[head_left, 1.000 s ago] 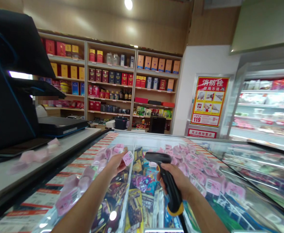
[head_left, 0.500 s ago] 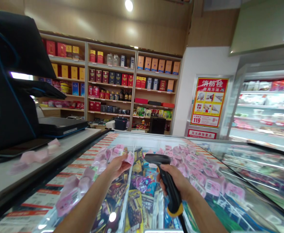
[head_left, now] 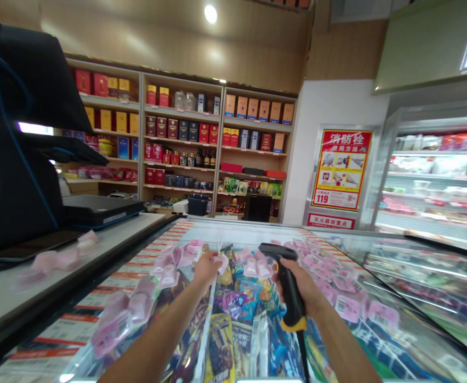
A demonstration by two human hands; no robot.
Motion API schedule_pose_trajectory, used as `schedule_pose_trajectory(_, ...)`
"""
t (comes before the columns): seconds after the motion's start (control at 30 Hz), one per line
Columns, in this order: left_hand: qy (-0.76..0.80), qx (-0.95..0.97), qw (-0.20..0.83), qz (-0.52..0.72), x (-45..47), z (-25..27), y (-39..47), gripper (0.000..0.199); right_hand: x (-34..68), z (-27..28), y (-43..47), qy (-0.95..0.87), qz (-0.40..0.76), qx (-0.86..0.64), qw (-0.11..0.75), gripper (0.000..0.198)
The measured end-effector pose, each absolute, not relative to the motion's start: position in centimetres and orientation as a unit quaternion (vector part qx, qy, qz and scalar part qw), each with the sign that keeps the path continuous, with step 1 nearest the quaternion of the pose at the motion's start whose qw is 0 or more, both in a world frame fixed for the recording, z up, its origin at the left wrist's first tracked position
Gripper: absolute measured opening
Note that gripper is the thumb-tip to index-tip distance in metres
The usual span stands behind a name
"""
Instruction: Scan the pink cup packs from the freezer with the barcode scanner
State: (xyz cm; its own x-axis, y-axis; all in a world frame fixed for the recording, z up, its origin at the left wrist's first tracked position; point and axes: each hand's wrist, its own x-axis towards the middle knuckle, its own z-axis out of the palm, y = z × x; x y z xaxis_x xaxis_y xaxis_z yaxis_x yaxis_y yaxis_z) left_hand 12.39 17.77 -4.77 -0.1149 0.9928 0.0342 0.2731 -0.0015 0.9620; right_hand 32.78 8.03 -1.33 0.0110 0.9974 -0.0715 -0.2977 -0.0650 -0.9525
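Observation:
My left hand (head_left: 207,268) is closed on a small pink plastic cup (head_left: 223,264), which pokes out past my fingertips over the glass freezer top. My right hand (head_left: 302,287) wraps around the grip of a black and yellow barcode scanner (head_left: 290,295); its head points left, towards the cup, with a gap between them. Just left of the scanner head stand a few pink cups (head_left: 251,267). Another group of cups (head_left: 169,275) is by my left wrist, and a larger spread with barcode labels (head_left: 347,307) lies to the right of my right hand.
Beneath the glass are colourful ice cream packs (head_left: 220,340). A black checkout terminal (head_left: 22,143) stands on the white counter (head_left: 138,230) at left, with several pink cups (head_left: 56,259) nearby. Shelves of boxed goods (head_left: 180,130) line the back; a glass-fronted chiller (head_left: 436,175) is at right.
The scanner in my right hand has moved right, away from the left hand, uncovering some pink cups. My left hand has shifted slightly right, and its cup's label has turned out of sight.

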Motion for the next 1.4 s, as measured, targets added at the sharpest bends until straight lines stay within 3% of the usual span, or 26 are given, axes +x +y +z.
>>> schedule_pose_trajectory(0.17,0.603,0.633,0.279,0.398,14.7,-4.7,18.0,0.027,32.7,-1.4,8.0,-0.404,0.575,-0.444,0.557,0.024)
schedule_pose_trajectory(0.43,0.574,0.711,0.200,0.353,16.9,-5.1,17.9,0.027,32.7,-1.1,7.8,-0.400,0.574,-0.454,0.551,0.023)
schedule_pose_trajectory(0.83,0.684,0.671,-0.027,0.284,6.1,-3.3,17.1,0.032,31.3,-1.9,7.9,-0.430,0.576,-0.464,0.518,0.026)
schedule_pose_trajectory(1.13,0.655,0.707,-0.024,0.266,6.5,-3.8,17.0,0.019,31.4,-2.4,8.1,-0.442,0.579,-0.449,0.518,0.027)
schedule_pose_trajectory(1.4,0.628,0.679,0.119,0.361,7.5,-4.1,17.4,0.015,31.0,-2.4,7.9,-0.449,0.583,-0.459,0.498,0.028)
